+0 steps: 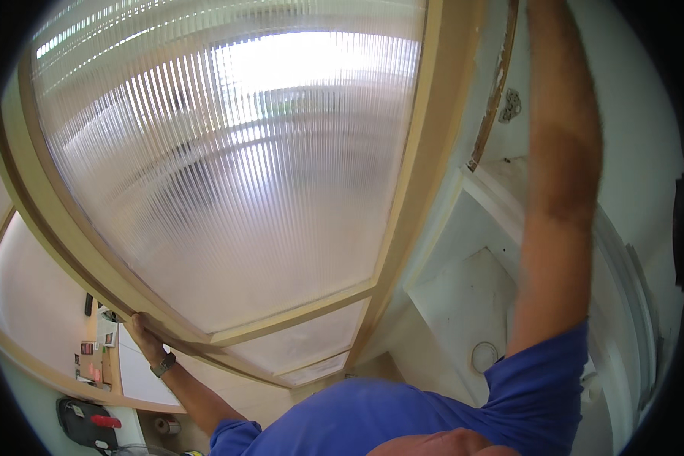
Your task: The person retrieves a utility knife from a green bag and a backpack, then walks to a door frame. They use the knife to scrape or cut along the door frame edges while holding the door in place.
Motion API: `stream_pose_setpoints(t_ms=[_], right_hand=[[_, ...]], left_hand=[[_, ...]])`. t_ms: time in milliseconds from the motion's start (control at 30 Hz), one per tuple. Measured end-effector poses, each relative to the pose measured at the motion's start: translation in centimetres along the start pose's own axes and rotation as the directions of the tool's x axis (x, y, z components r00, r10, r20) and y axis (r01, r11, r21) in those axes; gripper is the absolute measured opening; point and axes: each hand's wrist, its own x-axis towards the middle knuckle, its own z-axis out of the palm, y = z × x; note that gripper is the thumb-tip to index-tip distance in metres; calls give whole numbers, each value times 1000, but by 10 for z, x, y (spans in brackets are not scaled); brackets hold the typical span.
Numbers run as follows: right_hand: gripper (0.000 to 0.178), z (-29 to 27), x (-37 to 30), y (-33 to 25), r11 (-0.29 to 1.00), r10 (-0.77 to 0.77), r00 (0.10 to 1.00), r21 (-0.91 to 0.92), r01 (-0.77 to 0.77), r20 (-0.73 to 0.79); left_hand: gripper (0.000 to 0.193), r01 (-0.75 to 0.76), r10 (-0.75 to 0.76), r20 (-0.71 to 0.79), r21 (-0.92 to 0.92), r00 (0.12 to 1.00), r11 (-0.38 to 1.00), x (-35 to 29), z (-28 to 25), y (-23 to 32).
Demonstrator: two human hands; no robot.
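A large pale wooden glazed door (304, 311) with ribbed translucent glass (235, 197) fills the left and middle of the head view. My left hand (147, 339) is closed on the door's left edge, low down, with its fingertips partly hidden by the wood. A dark watch (163, 365) sits on that wrist. My right arm (558, 190) is stretched upward past the door's right side. The right hand lies beyond the top of the picture, so what it touches cannot be seen.
To the right is a white frame or recess (471, 304) with a looped cable (484, 356) inside. A metal fitting (510, 106) is on the wall by a worn brown strip (494, 99). Lower left, small items lie by a wooden surface (110, 368), near a black case (87, 424) with a red-handled tool (106, 421).
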Motion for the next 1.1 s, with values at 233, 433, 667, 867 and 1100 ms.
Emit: stream_pose_setpoints(t_ms=[233,433,667,867,1100], right_hand=[[37,14,-187,-49,922,76,972,386,15,-220],[37,12,-297,-43,975,141,980,190,-113,-139],[37,20,-295,-33,992,85,957,112,-56,-276],[37,18,-280,-29,989,48,963,149,-8,-265],[33,17,-250,-36,990,74,920,140,-21,-385]], left_hand=[[80,-39,43,-40,93,998,995,-5,5,20],[68,-68,70,-24,71,997,995,1,30,18],[64,-44,45,-21,47,999,998,-5,55,33],[71,-11,10,55,14,998,1000,0,27,25],[68,-80,85,-58,74,995,994,-7,57,34]])
